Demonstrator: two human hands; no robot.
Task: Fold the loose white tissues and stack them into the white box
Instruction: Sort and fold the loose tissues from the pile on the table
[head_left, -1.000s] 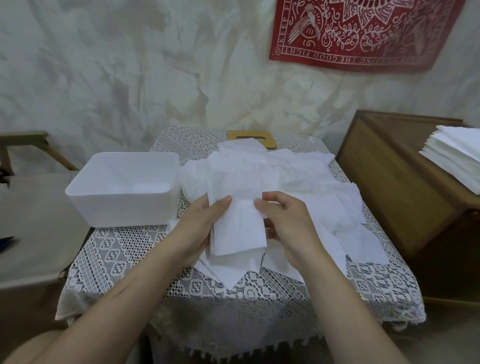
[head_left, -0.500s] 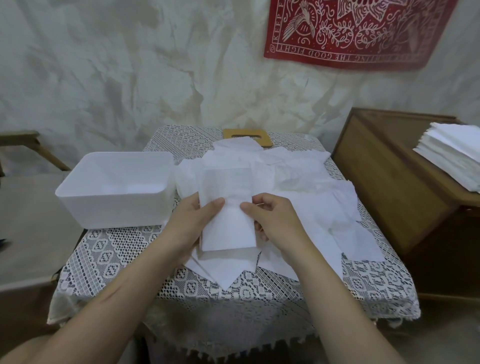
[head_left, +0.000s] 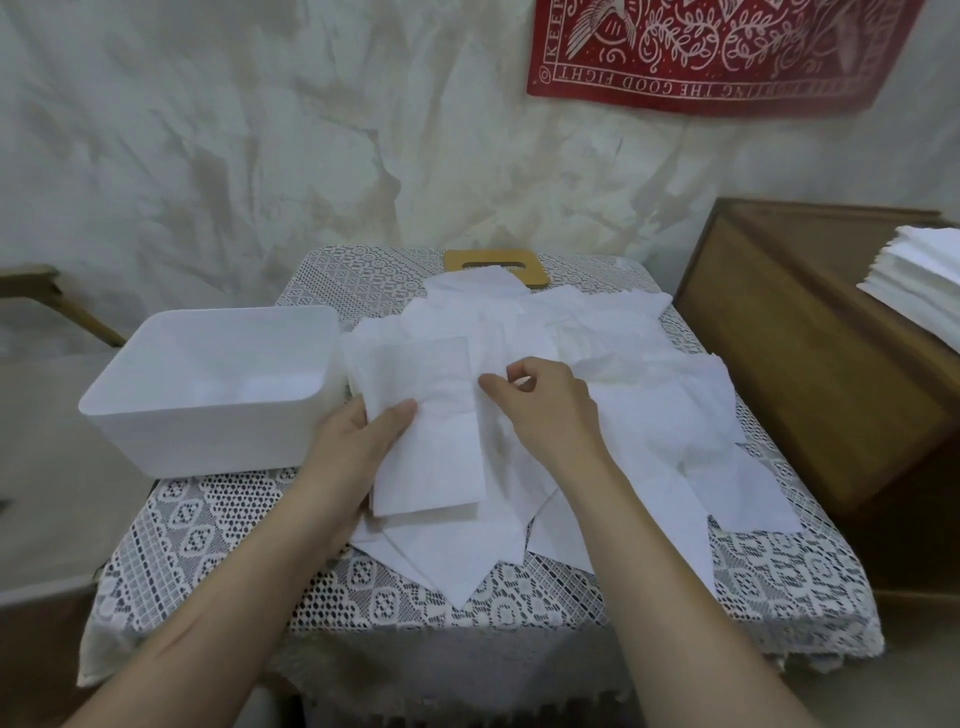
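I logged the folded tissue (head_left: 428, 431), long axis running away from me, pinched at its left edge under the thumb of the left hand (head_left: 353, 452), the white box (head_left: 197, 441) just left of it; right hand (head_left: 545, 415) curled at the right edge, grip untellable.

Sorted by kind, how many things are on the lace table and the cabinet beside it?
White box: 1
Heap of loose tissues: 1
Folded tissue, held: 1
Wooden frame: 1
Neat tissue stack: 1
Total: 5
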